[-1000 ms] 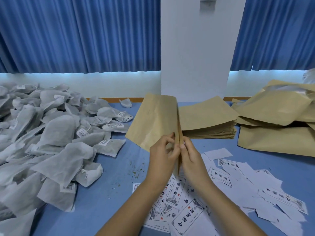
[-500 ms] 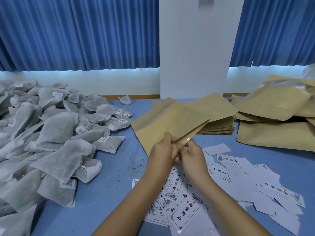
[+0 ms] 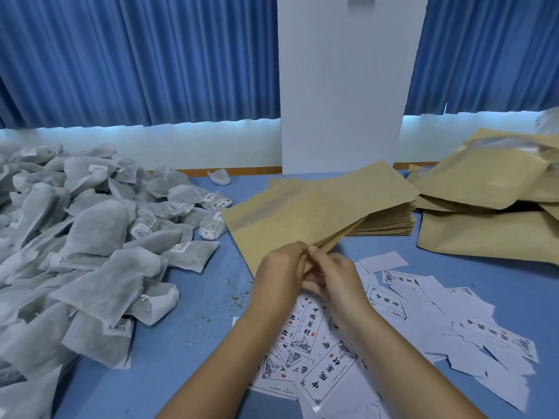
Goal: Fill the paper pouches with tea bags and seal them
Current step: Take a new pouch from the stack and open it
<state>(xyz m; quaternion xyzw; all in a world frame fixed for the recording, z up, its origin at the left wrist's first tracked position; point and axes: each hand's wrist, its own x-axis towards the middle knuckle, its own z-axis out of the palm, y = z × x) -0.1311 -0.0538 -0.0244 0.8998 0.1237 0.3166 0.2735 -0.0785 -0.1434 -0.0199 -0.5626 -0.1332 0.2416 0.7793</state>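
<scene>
Head view: what are your hands doing?

— My left hand [image 3: 279, 269] and my right hand [image 3: 337, 281] meet at near centre. Their fingers are curled, and both pinch the near corner of one brown paper pouch [image 3: 299, 219]. It is lifted off the blue table [image 3: 187, 313] and tilted, spreading away towards the far left.

Where are the tea bags?

— A big heap of grey mesh tea bags [image 3: 90, 237], many with small white tags, covers the left side, apart from my hands.

What else is around you?

— Just behind the held pouch lies a flat stack of pouches [image 3: 390, 220]. On the far right, larger brown bags [image 3: 484, 182] lie overlapping. White printed labels [image 3: 320, 355] are scattered under my wrists and off to the right. Blue curtains [image 3: 136, 55] and a white pillar [image 3: 341, 86] stand at the far side.
</scene>
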